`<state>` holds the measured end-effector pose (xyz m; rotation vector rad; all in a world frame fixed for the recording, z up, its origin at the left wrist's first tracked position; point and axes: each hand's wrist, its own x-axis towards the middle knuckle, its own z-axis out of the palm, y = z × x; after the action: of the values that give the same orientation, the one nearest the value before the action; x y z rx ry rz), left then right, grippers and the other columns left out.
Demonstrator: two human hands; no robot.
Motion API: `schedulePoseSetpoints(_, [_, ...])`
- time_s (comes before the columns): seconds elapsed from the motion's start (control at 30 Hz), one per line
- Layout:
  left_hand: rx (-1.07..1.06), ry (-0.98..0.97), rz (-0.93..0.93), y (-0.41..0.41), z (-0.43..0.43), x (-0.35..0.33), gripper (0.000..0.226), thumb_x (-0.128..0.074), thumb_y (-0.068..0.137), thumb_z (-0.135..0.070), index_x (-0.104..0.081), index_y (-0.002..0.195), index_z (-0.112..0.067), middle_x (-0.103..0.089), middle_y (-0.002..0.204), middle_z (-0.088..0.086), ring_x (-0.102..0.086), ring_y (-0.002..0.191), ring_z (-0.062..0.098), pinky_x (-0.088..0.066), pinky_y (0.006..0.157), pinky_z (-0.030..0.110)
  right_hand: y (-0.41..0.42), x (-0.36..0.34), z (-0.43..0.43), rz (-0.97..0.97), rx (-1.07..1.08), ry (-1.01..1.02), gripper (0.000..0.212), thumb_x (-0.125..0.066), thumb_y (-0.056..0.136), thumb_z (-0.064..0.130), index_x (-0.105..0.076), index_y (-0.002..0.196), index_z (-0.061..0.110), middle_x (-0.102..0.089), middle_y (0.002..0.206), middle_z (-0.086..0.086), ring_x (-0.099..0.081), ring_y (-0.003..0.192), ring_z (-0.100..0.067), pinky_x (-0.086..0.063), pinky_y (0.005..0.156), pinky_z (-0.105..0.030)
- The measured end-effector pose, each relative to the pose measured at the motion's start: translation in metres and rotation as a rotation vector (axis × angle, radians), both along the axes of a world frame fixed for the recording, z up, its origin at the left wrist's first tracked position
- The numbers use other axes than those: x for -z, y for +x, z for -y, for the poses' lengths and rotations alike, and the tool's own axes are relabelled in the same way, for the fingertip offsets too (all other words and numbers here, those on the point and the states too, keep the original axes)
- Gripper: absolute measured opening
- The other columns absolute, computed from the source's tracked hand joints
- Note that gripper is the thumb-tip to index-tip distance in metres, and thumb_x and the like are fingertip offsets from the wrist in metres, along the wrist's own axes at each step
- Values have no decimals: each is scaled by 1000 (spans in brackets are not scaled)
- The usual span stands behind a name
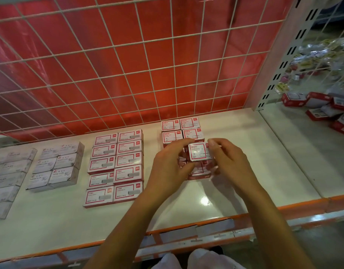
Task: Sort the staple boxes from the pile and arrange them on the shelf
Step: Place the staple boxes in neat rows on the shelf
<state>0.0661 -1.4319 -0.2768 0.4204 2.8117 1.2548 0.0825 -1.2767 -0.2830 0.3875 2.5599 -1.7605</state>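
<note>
A small red-and-white box (198,151) is held just above a block of similar square boxes (181,129) at the middle right of the white shelf (244,152). My left hand (172,161) curls round its left side and my right hand (228,158) pinches its right edge. Both hands hide the boxes underneath. To the left, two columns of larger red-bordered staple boxes (117,166) lie flat in neat rows. The loose pile of red boxes (322,107) lies in the neighbouring bay at the far right.
Grey paper-clip boxes (56,166) sit in rows at the left, more grey boxes (6,179) at the far left edge. A white wire grid (128,65) over red backing closes the rear. A perforated upright (279,61) separates the bays. An orange strip (215,220) edges the shelf front.
</note>
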Motion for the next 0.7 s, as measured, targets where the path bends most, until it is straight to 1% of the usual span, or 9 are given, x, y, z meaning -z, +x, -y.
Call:
schedulePoseSetpoints(0.03, [-21,5,16,-1,0,1,56,-72,82,-26,-50,134,-28,-57,133,-8,-56,117,11,-47,98,28,0,-1,-2,-31,-36,-4,36,-50,91,44,-51,125,32,-65,105,7,-67,84,-12,-58,68,-25])
schedulePoseSetpoints(0.07, [-37,10,25,-1,0,1,56,-72,83,-27,-50,134,-29,-57,133,-8,-57,116,12,-48,97,28,0,-1,-4,-48,-85,8,42,-57,89,39,-47,129,35,-61,105,12,-66,85,-10,-58,67,-23])
schedulePoseSetpoints(0.13, [-48,6,27,-2,0,1,57,-71,83,-31,-48,136,-29,-57,134,-8,-57,117,11,-47,95,24,0,-1,-5,-71,-158,55,53,-67,84,29,-44,132,38,-57,102,19,-65,82,-7,-56,65,-16])
schedulePoseSetpoints(0.27, [-75,-43,21,-3,-4,3,60,-70,84,-31,-46,139,-27,-56,135,-5,-58,114,12,-45,96,21,-5,3,-2,-99,-132,111,52,-68,84,23,-48,132,32,-57,101,13,-62,75,-1,-50,61,-6])
schedulePoseSetpoints(0.37, [-101,-73,-9,-2,-7,7,60,-68,86,-29,-44,140,-26,-55,135,-3,-59,113,14,-44,97,22,-8,6,0,-97,-124,188,52,-66,85,25,-48,133,29,-60,105,10,-60,72,0,-46,60,-4])
schedulePoseSetpoints(0.43, [-113,-85,3,-1,-9,10,60,-66,88,-29,-41,142,-28,-56,135,-4,-60,113,14,-44,98,23,-8,8,1,-98,-115,243,50,-66,86,27,-49,133,27,-63,112,6,-58,74,-3,-44,64,-5])
schedulePoseSetpoints(0.5, [-132,-96,21,1,-10,12,60,-64,89,-29,-39,143,-28,-57,134,-5,-62,111,14,-45,98,25,-10,10,2,-102,-108,301,48,-65,86,28,-52,132,24,-65,116,1,-58,77,-4,-45,71,-9])
schedulePoseSetpoints(0.6, [-157,-93,16,1,-10,15,55,-65,88,-30,-45,139,-27,-61,129,-3,-66,105,15,-50,93,28,-10,11,3,-102,-100,362,47,-65,86,29,-53,131,21,-64,120,-3,-59,85,-9,-49,82,-22])
schedulePoseSetpoints(0.7, [-178,-119,17,-1,-11,15,50,-65,88,-32,-49,135,-27,-64,125,-4,-67,101,16,-53,88,27,-11,13,4,-83,-76,371,48,-65,85,28,-53,131,20,-62,124,-4,-62,98,-17,-49,87,-26])
